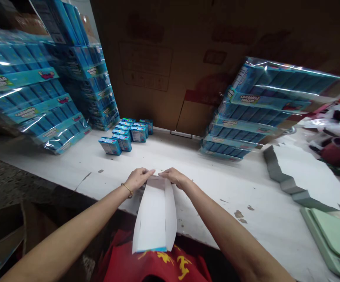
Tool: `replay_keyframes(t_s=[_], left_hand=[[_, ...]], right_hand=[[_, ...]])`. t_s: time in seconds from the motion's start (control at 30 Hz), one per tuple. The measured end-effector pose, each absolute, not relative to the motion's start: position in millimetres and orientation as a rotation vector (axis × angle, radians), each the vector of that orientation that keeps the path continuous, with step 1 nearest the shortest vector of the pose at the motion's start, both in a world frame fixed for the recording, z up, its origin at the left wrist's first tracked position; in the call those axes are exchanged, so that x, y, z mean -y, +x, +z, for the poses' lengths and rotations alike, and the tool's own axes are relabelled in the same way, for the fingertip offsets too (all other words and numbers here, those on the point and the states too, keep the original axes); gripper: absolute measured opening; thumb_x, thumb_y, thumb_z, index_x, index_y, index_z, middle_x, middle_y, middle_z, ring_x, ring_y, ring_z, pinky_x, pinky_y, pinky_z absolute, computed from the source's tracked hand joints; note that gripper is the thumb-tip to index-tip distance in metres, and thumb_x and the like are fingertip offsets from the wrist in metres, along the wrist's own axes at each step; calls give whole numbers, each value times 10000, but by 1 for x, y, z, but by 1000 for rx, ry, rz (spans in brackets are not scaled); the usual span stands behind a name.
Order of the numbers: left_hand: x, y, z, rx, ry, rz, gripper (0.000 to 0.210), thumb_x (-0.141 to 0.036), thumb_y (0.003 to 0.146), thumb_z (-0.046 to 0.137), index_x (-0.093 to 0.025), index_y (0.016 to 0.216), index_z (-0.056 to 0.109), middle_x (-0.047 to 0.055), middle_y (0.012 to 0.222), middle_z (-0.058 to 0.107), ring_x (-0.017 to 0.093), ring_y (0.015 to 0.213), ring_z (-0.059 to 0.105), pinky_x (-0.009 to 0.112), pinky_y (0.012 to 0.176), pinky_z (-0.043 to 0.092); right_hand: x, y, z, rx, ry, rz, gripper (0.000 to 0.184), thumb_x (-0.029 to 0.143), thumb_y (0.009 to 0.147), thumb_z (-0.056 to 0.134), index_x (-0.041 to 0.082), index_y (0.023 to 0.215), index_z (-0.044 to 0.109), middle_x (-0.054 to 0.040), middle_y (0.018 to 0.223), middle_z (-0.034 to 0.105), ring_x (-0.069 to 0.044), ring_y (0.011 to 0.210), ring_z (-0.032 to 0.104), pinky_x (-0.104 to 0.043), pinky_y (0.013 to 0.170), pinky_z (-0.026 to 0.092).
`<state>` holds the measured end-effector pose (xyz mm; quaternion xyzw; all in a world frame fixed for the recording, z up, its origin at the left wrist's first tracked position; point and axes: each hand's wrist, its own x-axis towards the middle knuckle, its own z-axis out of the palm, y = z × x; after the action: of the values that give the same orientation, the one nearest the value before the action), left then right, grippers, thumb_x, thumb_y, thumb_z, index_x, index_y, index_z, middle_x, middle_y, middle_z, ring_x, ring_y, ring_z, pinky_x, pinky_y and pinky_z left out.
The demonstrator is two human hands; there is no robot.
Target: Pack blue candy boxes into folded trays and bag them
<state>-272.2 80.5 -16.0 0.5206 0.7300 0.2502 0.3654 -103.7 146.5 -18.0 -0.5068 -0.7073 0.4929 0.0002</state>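
Note:
A white cardboard tray (153,211), partly folded with its long sides raised, lies lengthwise from the table's front edge toward my body. Its near end shows a blue edge and rests against my red shirt. My left hand (139,178) pinches the far left corner of the tray between thumb and fingers. At the far right corner my right hand (173,177) grips the same end panel, thumb on the inside. Both hands nearly meet at that end. Beyond them stands a group of small blue boxes (122,141) on the table.
Wrapped stacks of blue candy packs (31,94) rise at the left, with another wrapped stack (240,117) at the right. A large brown carton (164,66) stands behind. White flat cardboard pieces (307,172) and a pale green scale (331,235) occupy the right side of the white table (205,188).

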Motion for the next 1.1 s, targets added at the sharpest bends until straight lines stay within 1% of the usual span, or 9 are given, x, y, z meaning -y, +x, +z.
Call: replay_keyframes(t_s=[0.1, 0.23, 0.37, 0.43, 0.53, 0.63, 0.73, 0.9, 1.1], left_hand=[[-76, -280, -15, -1768, 1394, 607, 405, -413, 603, 575, -125, 881, 635, 1, 668, 585, 133, 617, 503, 215, 538, 359], [-74, -287, -10, -1746, 1416, 537, 346, -241, 558, 547, -120, 868, 643, -51, 526, 442, 92, 499, 395, 204, 465, 292], [-77, -285, -7, -1770, 1453, 515, 312, -200, 556, 516, -128, 833, 638, -54, 519, 419, 90, 495, 381, 207, 464, 279], [-79, -284, -8, -1800, 1485, 515, 290, -209, 555, 534, -140, 820, 629, -55, 522, 420, 93, 504, 383, 209, 470, 272], [-77, -283, -12, -1843, 1502, 522, 357, -234, 577, 543, -147, 922, 576, -62, 534, 431, 97, 504, 393, 207, 469, 273], [-69, -283, -15, -1840, 1511, 547, 450, -272, 613, 542, -139, 1041, 508, -32, 624, 525, 120, 567, 472, 211, 506, 335], [-62, -284, -14, -1777, 1582, 579, 491, -318, 651, 533, -138, 1105, 486, 42, 856, 611, 169, 771, 553, 236, 646, 403], [-63, -288, -15, -1668, 1758, 369, 276, -269, 731, 405, -143, 852, 619, 41, 844, 641, 186, 796, 572, 251, 696, 412], [-69, -283, -14, -1756, 1831, 302, 245, -193, 732, 409, -150, 845, 622, 46, 874, 645, 189, 853, 565, 253, 744, 402]], right_hand=[[-160, -108, -13, 2447, -1448, 1543, 341, 407, 729, 548, 185, 965, 656, -4, 740, 644, -111, 617, 536, -194, 533, 385], [-171, -124, -7, 2782, -1331, 1360, 299, 329, 610, 672, 235, 893, 686, 15, 767, 669, -137, 704, 578, -188, 605, 410], [-163, -145, -5, 3047, -1314, 974, 229, 252, 564, 677, 221, 790, 696, -43, 787, 675, -218, 781, 603, -282, 690, 432], [-157, -155, -5, 3120, -1285, 805, 232, 214, 584, 650, 199, 813, 684, -86, 879, 666, -251, 858, 596, -327, 737, 431], [-153, -167, -7, 3187, -1247, 643, 246, 168, 627, 609, 167, 867, 663, -126, 982, 637, -260, 930, 578, -348, 770, 429], [-160, -166, -8, 3226, -1268, 563, 253, 154, 643, 596, 155, 888, 657, -129, 994, 634, -244, 923, 585, -315, 750, 442], [-170, -152, -8, 3262, -1319, 541, 254, 228, 612, 645, 149, 852, 670, -119, 938, 653, -234, 879, 602, -264, 708, 451], [-168, -132, -7, 3274, -1371, 565, 286, 347, 636, 641, 163, 853, 676, -80, 875, 671, -214, 838, 615, -221, 661, 452], [-150, -137, -6, 3164, -1491, 489, 352, 146, 675, 567, 122, 1023, 604, -154, 1045, 607, -238, 938, 584, -270, 705, 466]])
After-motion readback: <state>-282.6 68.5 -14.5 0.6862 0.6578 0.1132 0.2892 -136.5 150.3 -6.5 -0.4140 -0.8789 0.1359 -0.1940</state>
